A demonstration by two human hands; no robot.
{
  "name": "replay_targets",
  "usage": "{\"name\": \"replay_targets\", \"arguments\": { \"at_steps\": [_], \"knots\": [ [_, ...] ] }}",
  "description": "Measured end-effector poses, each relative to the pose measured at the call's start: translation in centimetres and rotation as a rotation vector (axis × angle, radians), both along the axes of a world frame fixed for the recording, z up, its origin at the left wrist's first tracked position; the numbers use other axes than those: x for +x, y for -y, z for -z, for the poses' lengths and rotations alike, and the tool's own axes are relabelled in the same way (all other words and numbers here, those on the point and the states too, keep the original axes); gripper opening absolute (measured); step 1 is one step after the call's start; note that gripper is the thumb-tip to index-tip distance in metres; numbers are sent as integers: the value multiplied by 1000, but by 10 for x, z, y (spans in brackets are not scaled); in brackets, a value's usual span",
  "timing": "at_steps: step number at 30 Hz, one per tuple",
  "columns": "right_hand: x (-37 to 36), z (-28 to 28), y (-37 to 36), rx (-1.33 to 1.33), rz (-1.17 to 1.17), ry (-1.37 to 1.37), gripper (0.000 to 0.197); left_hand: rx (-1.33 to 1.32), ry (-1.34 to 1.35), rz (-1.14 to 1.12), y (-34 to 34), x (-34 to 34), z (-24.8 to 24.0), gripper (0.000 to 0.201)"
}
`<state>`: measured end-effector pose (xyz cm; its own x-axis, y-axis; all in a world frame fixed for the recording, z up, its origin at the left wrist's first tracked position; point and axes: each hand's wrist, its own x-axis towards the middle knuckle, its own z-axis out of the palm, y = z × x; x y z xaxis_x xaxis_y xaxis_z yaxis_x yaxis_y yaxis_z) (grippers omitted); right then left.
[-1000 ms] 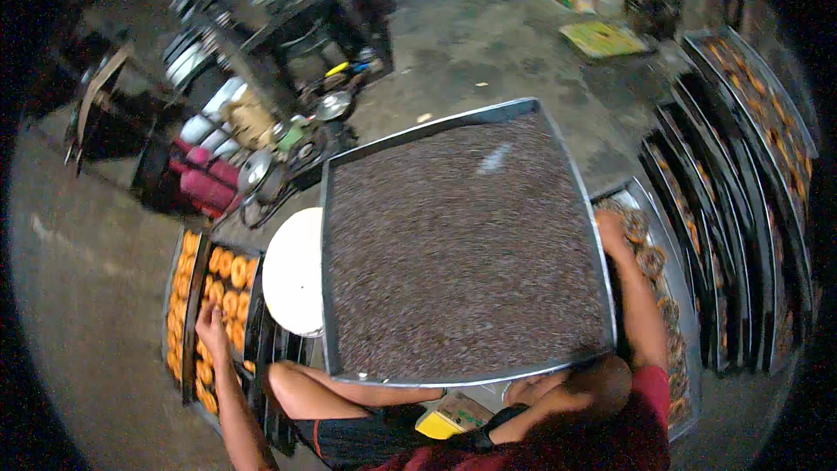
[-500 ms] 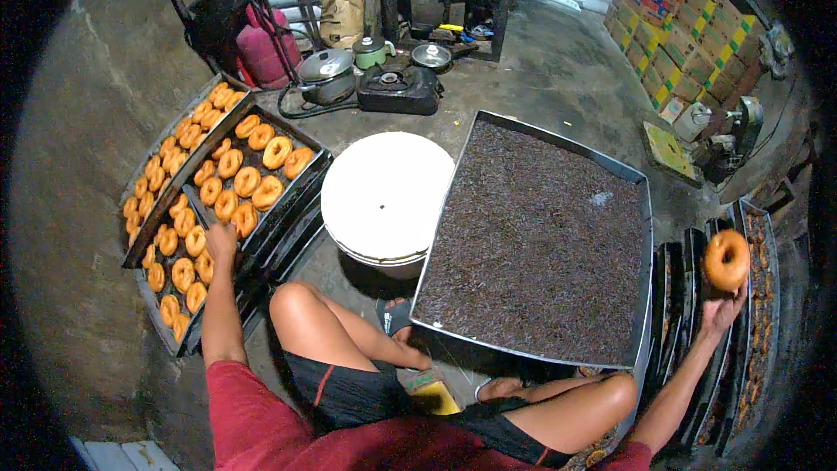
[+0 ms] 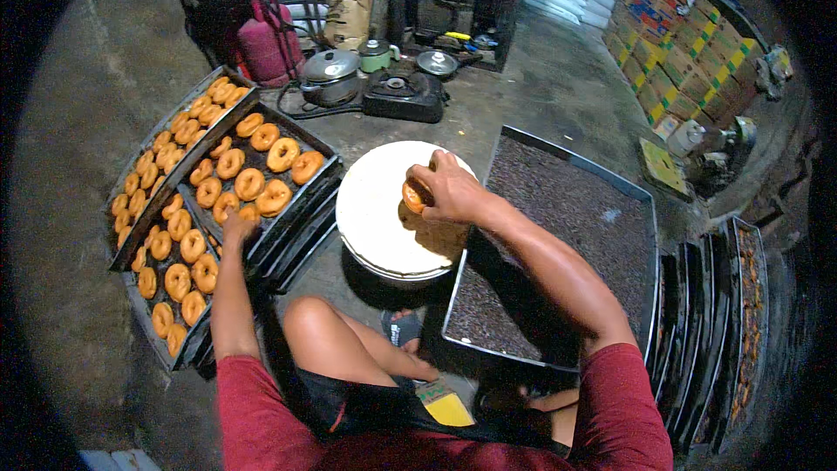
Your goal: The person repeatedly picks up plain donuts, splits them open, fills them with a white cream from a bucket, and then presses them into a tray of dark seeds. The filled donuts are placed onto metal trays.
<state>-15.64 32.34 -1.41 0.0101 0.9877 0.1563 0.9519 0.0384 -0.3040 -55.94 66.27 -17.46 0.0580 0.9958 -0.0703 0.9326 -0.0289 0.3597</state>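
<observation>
Right hand (image 3: 449,192) closed around one golden-brown ring doughnut (image 3: 413,198), held over white round tub (image 3: 384,209); doughnut plain, mostly hidden by fingers. To right of that hand, large metal tray (image 3: 567,244) filled with dark chocolate sprinkles. Left hand (image 3: 237,228) reaching onto tray of plain doughnuts (image 3: 261,176), resting at near edge, touching doughnut there; grip unclear. Beyond left hand, further doughnut trays (image 3: 170,209) stacked on floor. Far ahead, gas stove (image 3: 405,94) and pots.
</observation>
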Motion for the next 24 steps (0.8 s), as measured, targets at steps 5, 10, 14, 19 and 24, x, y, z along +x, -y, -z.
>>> {"name": "replay_targets", "arguments": {
  "at_steps": [5, 10, 14, 19, 24],
  "knots": [
    [-11, 46, -47, -165, 81, 126, 42, -566, 1707, 210, 62, 4, -59, 57],
    [14, 24, -46, -245, 200, -492, 41, -756, 1958, 362, 123, 35, -105, 56],
    [32, -10, -2, 24, 199, -1510, 55, -670, 1824, 485, 138, 80, -126, 53],
    [40, -35, 76, 208, 121, -1793, 51, -494, 1885, 479, 157, 144, -150, 38],
    [39, -41, 126, 319, 154, -1795, 57, -480, 1764, 345, 173, 186, -153, 29]
  ]
}}
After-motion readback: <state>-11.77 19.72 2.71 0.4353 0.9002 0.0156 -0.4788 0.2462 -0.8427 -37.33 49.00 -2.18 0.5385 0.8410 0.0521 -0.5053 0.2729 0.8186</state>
